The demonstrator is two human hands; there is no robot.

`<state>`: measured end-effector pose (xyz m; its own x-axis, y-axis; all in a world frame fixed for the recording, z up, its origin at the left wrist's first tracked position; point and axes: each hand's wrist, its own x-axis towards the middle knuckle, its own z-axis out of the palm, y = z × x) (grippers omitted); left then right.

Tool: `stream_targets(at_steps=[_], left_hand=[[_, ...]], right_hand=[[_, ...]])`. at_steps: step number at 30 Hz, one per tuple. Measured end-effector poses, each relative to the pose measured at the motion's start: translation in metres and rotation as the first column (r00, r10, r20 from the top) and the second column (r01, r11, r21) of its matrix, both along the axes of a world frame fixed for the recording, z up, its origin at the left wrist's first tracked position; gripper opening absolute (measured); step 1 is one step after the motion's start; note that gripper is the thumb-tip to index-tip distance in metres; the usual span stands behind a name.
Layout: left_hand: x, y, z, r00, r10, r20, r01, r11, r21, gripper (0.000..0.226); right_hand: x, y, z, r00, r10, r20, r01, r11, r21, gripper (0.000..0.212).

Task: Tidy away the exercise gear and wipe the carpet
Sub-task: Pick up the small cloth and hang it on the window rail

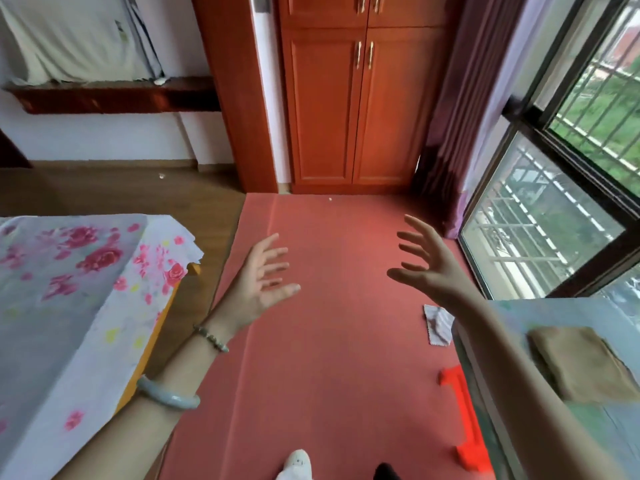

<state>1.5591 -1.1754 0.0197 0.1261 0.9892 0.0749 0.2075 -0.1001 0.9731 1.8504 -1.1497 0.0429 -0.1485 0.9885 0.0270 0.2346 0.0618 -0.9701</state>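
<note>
A red carpet runs along the floor from my feet to the wooden wardrobe. My left hand and my right hand are both raised above it with fingers spread, holding nothing. A pale striped cloth lies crumpled on the carpet at the right, beside a table edge. A bright orange-red piece of exercise gear lies on the carpet at the lower right, partly hidden by the table.
A bed with a floral sheet fills the left. A table with a folded tan cloth stands at the right. The wardrobe, a purple curtain and a barred window lie ahead and to the right.
</note>
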Motion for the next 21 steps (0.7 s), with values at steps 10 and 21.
stream_targets(at_steps=[10,21], left_hand=[[0.015,0.154,-0.005,0.97,-0.239,-0.044,0.237,0.97,-0.052,0.087],[0.116,0.354,-0.008,0.917,-0.387,-0.102,0.381,0.922,-0.07,0.082]], right_hand=[[0.01,0.088,-0.007,0.978,-0.21,-0.018,0.209,0.978,-0.019,0.087],[0.096,0.247,-0.019,0.935,-0.353,-0.04,0.353,0.935,-0.029,0.083]])
